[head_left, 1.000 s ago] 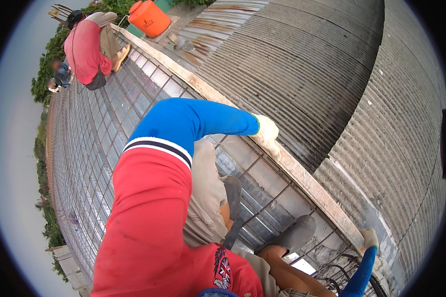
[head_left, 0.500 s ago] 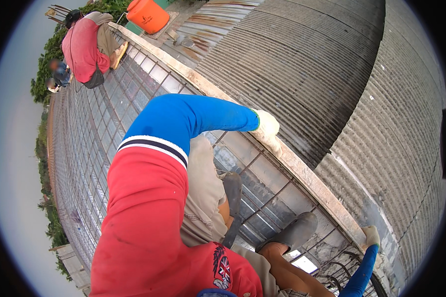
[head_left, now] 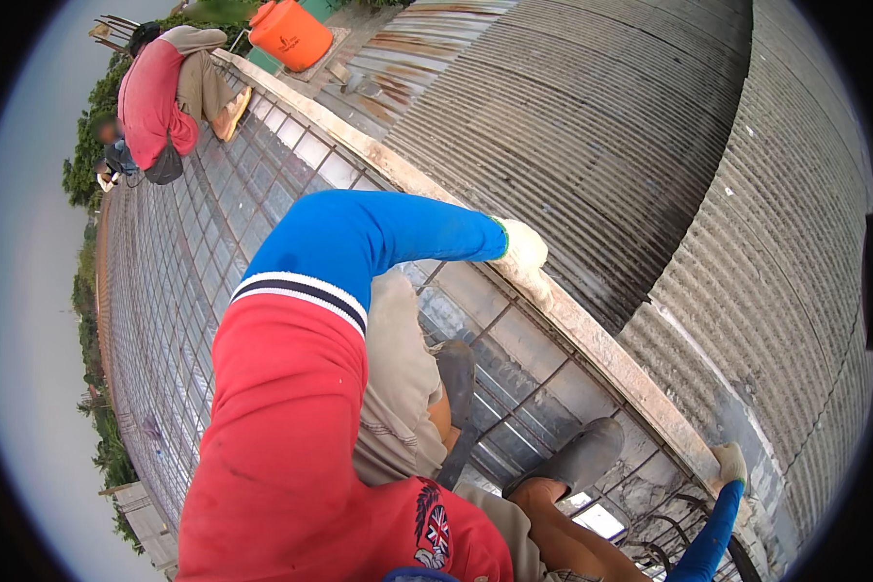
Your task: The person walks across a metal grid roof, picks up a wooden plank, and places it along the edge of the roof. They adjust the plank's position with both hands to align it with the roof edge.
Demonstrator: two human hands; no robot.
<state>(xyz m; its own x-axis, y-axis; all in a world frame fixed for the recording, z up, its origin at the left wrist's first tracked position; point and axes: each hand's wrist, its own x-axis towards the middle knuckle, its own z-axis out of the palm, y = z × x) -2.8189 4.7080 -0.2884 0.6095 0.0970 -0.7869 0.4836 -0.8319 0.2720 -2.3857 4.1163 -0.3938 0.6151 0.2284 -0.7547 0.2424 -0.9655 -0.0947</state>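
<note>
A long, pale wooden board (head_left: 640,378) runs along the deck's edge, from upper left to lower right. My left hand (head_left: 524,260), in a cream knitted glove, is closed over this board near the middle, thumb side toward me. Farther along, at lower right, my right hand (head_left: 729,466) in a matching glove is closed over the same board. Its fingers are partly hidden beyond the edge. Beside the board lies a grid of steel reinforcing bars (head_left: 507,417) over shiny metal decking. My feet, in dark clogs (head_left: 577,456), stand on it.
Below the board lie grey corrugated roofs (head_left: 592,126) and a rusty metal sheet (head_left: 422,44). An orange tank (head_left: 291,34) stands beyond. A person in red (head_left: 155,102) crouches along the board, with others farther off. Dark cable-like loops (head_left: 674,529) lie near my right forearm.
Both my hands stay on the board, almost unmoved. The crouching person in red has shifted posture slightly, and the view has tilted a little.
</note>
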